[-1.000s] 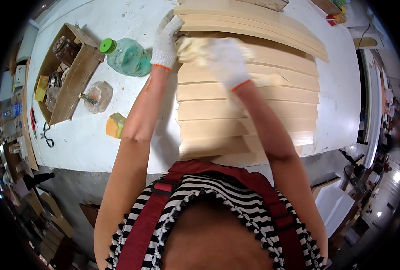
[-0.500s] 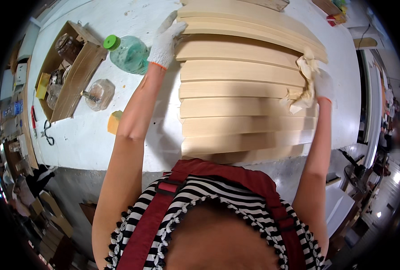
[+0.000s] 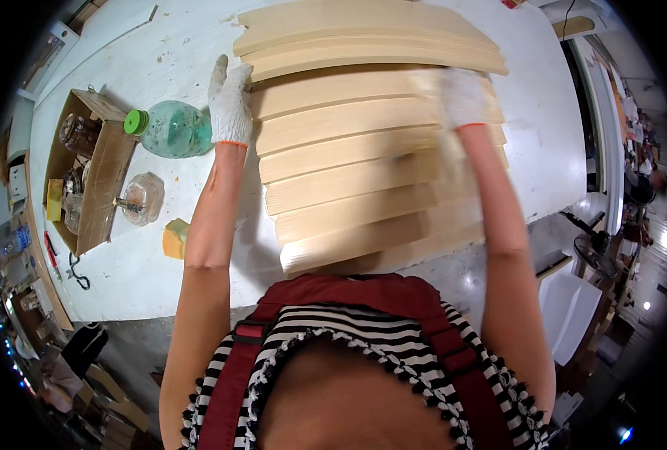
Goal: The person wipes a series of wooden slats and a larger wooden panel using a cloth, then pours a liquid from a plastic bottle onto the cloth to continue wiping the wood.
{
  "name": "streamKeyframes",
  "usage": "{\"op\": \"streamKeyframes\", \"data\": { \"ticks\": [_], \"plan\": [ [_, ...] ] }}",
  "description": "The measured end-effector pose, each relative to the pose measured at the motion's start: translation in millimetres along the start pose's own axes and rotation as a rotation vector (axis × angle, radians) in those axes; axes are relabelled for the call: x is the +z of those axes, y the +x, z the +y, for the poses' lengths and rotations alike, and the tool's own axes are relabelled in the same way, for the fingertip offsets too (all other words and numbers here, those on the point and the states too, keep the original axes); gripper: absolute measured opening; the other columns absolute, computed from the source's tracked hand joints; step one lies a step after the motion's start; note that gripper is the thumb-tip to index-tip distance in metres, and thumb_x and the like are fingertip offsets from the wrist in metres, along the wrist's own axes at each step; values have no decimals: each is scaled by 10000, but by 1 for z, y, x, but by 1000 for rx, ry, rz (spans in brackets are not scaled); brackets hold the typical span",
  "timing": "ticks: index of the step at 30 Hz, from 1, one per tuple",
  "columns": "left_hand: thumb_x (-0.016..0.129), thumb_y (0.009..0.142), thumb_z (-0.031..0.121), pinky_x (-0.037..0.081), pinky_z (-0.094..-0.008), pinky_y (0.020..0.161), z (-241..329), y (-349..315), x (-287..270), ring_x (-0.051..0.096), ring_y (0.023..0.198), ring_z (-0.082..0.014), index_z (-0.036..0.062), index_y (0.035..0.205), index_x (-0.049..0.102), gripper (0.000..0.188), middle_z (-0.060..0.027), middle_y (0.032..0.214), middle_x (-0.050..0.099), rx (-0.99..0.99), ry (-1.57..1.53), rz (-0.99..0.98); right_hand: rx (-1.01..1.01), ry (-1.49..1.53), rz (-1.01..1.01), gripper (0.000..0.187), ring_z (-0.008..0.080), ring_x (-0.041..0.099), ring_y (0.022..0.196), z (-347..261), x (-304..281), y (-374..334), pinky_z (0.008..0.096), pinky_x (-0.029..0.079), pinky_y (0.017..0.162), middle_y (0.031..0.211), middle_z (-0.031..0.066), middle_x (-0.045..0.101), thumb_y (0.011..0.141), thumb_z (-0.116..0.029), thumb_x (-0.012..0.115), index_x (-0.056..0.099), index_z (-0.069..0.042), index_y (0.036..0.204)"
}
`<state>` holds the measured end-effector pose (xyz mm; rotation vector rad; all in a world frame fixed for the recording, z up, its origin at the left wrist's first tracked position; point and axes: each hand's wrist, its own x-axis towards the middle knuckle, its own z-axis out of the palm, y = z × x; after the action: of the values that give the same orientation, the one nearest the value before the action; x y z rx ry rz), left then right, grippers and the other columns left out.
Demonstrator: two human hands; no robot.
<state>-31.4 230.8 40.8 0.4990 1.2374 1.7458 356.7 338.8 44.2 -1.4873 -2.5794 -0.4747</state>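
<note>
At the far left a cardboard box (image 3: 101, 176) sits on the white table (image 3: 161, 52), packed with jars and small clutter I can't make out. Dark scissors (image 3: 76, 271) lie on the table below it, near the edge. Just right of the box stands a clear jar (image 3: 142, 199), and below that a yellow sponge (image 3: 173, 238). Above them a green-tinted bottle (image 3: 174, 129) with a green cap lies on its side, its body close beside the left hand (image 3: 230, 101).

That hand wears a white glove, fingers together and laid flat, pressing down at the left ends of the boards (image 3: 348, 172). The boards are pale wooden slats, stacked in overlapping steps across the middle of the table, the nearest ones reaching out past the table's front edge toward the person's striped shirt and red straps.

The right hand (image 3: 462, 97), also gloved in white, lies on the upper right part of the stack. It is blurred, so I cannot tell whether its fingers are spread or gripping something. The right forearm crosses over the right ends of the lower boards and hides them.

Farther right the table ends; beyond it are a grey floor, a white block (image 3: 569, 311) and dim workshop clutter too small to name.
</note>
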Motion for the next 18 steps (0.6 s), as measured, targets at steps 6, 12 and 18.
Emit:
{"op": "streamKeyframes", "data": {
  "ticks": [6, 12, 18],
  "plan": [
    [619, 853, 84, 467, -360, 938, -3, -4, 18, 556, 1090, -246, -49, 1438, 303, 678, -192, 1263, 520, 25, 2, 8, 192, -248, -302, 214, 292, 641, 915, 32, -11, 0, 413, 513, 775, 954, 154, 685, 887, -130, 494, 698, -77, 924],
    [609, 851, 92, 510, -305, 799, 1, -18, 11, 588, 1012, -228, 15, 1456, 325, 673, -191, 1220, 556, 9, -10, 22, -297, 484, -15, 247, 256, 613, 908, -255, -58, 3, 377, 516, 777, 916, 109, 628, 785, -119, 560, 623, -67, 1018],
    [602, 838, 61, 472, -254, 676, 5, -21, 20, 570, 875, -153, -2, 1441, 338, 661, -132, 1080, 576, 21, 66, 61, 42, 459, 221, 247, 313, 572, 1042, -80, -19, -38, 396, 465, 883, 1046, 129, 618, 949, -194, 455, 607, -52, 1083]
  ]
}}
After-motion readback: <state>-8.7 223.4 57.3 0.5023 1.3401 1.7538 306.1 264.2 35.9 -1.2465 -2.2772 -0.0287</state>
